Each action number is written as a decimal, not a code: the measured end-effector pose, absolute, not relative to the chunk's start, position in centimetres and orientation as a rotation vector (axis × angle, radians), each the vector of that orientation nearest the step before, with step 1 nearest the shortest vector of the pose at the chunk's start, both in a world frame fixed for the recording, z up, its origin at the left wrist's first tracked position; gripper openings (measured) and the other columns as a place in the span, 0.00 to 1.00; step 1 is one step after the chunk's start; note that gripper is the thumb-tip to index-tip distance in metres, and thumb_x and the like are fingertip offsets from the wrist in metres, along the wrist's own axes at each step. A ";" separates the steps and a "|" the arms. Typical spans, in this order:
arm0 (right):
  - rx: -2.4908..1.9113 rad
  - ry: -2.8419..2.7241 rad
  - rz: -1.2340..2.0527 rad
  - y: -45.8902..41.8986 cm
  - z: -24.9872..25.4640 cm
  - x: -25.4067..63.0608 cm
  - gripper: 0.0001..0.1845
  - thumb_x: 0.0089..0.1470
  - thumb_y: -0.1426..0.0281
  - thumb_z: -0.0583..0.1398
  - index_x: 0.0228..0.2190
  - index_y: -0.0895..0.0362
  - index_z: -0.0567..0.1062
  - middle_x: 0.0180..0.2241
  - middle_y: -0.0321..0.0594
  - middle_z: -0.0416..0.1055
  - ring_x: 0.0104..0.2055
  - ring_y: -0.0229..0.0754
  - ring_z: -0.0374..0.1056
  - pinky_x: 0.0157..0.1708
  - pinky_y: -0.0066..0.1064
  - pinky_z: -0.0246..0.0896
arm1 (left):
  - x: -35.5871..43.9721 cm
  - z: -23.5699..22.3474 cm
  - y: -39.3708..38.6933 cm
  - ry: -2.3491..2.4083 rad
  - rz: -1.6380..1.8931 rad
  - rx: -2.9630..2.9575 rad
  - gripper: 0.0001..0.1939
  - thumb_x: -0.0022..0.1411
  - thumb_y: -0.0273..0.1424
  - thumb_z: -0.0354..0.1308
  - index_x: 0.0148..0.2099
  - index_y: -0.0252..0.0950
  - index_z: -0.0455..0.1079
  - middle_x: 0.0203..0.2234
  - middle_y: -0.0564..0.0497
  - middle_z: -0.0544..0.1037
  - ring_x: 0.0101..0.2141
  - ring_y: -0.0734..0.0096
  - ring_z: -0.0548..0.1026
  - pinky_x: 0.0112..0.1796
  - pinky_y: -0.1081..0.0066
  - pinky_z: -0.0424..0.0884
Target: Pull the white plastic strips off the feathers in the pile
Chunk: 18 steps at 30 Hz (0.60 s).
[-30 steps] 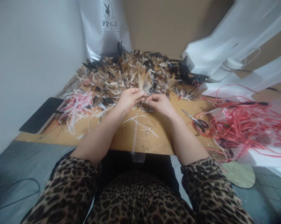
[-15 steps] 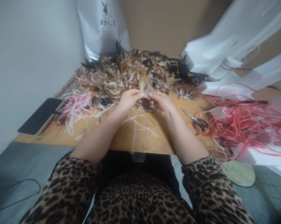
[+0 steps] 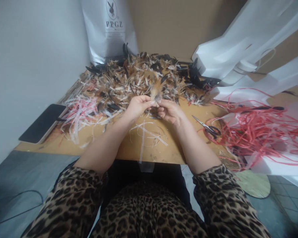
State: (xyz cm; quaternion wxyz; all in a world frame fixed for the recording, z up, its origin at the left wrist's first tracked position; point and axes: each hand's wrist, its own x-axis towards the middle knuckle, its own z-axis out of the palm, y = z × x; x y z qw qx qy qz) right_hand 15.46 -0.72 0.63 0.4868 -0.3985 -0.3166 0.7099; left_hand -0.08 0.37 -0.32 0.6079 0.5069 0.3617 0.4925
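Note:
Between my two hands stands a small bunch of feathers (image 3: pixel 157 89), brown and tan with greyish fluff at its base. My left hand (image 3: pixel 139 106) pinches the base from the left with thumb and forefinger. From the right, my right hand (image 3: pixel 170 109) pinches the same base, its other fingers curled under. The fingertips nearly meet there and hide the quill ends. Just behind lies a big heap of feathers (image 3: pixel 129 77) in brown, white and black. Thin white strips (image 3: pixel 143 138) lie on the table below my hands.
Scissors (image 3: pixel 208 127) with dark handles lie right of my right forearm, beside a tangle of red strips (image 3: pixel 262 135). At the left are pink and white strips (image 3: pixel 81 110) and a phone (image 3: pixel 43 124). A white bag (image 3: pixel 110 36) stands behind the heap on the wooden table (image 3: pixel 109 145).
The feather bunch has tilted and shifted slightly to the right between my fingers, and a dark feather tip shows near its top. Both hands stay in nearly the same place.

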 end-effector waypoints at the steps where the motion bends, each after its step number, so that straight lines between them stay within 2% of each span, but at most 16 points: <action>1: -0.971 -0.769 1.741 -0.7 0.6 15.5 0.14 0.35 0.74 0.70 0.24 0.61 0.70 0.19 0.32 0.69 0.16 0.24 0.55 0.13 0.16 0.48 | -0.1 -0.3 0.3 0.830 1.134 1.180 0.07 0.49 0.30 0.68 0.29 0.32 0.74 0.26 0.48 0.81 0.28 0.76 0.76 0.32 0.77 0.68; 5: -0.952 -0.833 1.756 -0.7 0.5 15.5 0.18 0.32 0.70 0.71 0.23 0.59 0.68 0.19 0.30 0.67 0.17 0.25 0.54 0.13 0.18 0.46 | 0.0 -0.2 0.3 0.805 1.119 1.162 0.06 0.50 0.29 0.67 0.29 0.32 0.74 0.26 0.48 0.81 0.28 0.77 0.77 0.32 0.78 0.69; 9: -0.977 -0.930 1.555 -0.9 0.6 15.5 0.19 0.31 0.66 0.71 0.21 0.59 0.69 0.17 0.30 0.65 0.17 0.26 0.53 0.15 0.20 0.45 | -0.2 0.1 0.2 0.811 1.087 0.956 0.07 0.51 0.28 0.68 0.30 0.30 0.73 0.25 0.48 0.80 0.27 0.77 0.77 0.31 0.78 0.70; 14: -1.054 -1.124 1.211 -1.1 0.8 15.4 0.16 0.36 0.63 0.69 0.18 0.58 0.69 0.12 0.28 0.61 0.15 0.28 0.52 0.16 0.23 0.45 | -0.5 0.2 0.3 0.807 0.990 0.814 0.05 0.54 0.25 0.66 0.32 0.28 0.73 0.26 0.46 0.80 0.28 0.74 0.80 0.29 0.78 0.71; 18: -1.063 -1.138 1.208 -1.0 0.5 15.4 0.15 0.38 0.62 0.68 0.19 0.57 0.69 0.12 0.28 0.61 0.15 0.28 0.51 0.16 0.24 0.45 | -0.6 0.2 0.2 0.797 0.947 0.828 0.04 0.54 0.24 0.65 0.32 0.28 0.74 0.28 0.45 0.81 0.28 0.74 0.80 0.29 0.78 0.72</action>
